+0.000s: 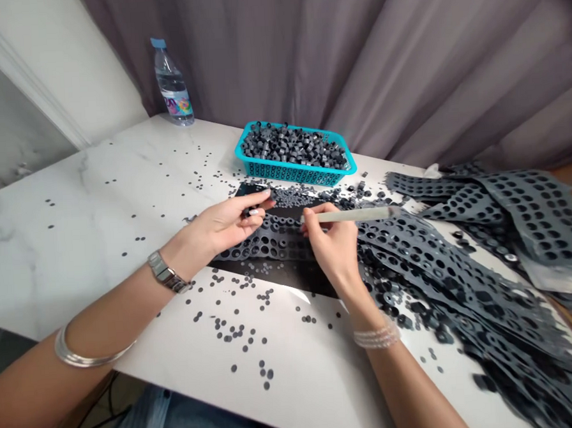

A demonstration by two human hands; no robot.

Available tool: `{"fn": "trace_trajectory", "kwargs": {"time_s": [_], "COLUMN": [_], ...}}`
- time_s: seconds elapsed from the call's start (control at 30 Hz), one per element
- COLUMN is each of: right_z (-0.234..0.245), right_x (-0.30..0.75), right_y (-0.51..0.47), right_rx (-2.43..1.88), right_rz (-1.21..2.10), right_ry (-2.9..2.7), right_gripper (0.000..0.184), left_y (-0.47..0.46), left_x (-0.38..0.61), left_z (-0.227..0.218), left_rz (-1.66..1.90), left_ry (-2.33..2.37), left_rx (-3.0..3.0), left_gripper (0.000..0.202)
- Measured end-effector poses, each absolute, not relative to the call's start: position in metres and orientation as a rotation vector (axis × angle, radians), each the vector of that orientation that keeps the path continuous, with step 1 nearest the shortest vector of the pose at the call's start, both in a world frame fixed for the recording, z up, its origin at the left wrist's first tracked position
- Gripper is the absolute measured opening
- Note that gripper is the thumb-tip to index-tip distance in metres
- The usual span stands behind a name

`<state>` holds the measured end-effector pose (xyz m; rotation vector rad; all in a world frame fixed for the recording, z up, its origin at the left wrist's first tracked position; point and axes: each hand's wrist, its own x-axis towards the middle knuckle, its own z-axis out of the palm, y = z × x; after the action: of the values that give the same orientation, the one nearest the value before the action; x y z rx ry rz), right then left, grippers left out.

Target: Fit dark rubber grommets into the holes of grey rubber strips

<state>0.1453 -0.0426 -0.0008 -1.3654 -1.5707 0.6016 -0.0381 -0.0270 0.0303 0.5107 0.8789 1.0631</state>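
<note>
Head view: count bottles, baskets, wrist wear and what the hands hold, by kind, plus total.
Water bottle: 1
Teal basket: 1
Stick tool: 1, in right hand
Punched sheet: 1, pinched by left hand
Watch: 1
Bangle: 1
Bead bracelet: 1
Total: 7

The white marble table (74, 206) carries a turquoise basket (288, 170), water bottle (172, 86), perforated grey sheets (461, 256) and scattered discs (235, 335).

The grey rubber strip (272, 237), full of round holes in rows, lies flat across a black mat (289, 274). The pale thin stick (348, 215) is nearly level just above its right part, tip pointing left.
</note>
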Motion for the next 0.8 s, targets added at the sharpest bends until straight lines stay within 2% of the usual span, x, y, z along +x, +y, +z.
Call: {"fn": "trace_trajectory", "kwargs": {"time_s": [0.53,0.7,0.8], "right_z": [0.001,0.005,0.005], "right_x": [0.148,0.146,0.143], "right_y": [-0.043,-0.041,-0.036], "right_rx": [-1.396,-1.351,-1.338], "right_rz": [0.607,0.696,0.834], "right_ry": [-1.525,-1.485,-1.466], "right_gripper": [0.028,0.026,0.023], "left_y": [-0.038,-0.035,-0.032], "left_x": [-0.027,-0.032,-0.034], "left_z": [0.035,0.039,0.037], "left_rz": [0.951,0.976,0.995], "left_ry": [0.712,0.703,0.715], "left_rx": [0.257,0.241,0.322], "left_gripper": [0.007,0.012,0.008]}}
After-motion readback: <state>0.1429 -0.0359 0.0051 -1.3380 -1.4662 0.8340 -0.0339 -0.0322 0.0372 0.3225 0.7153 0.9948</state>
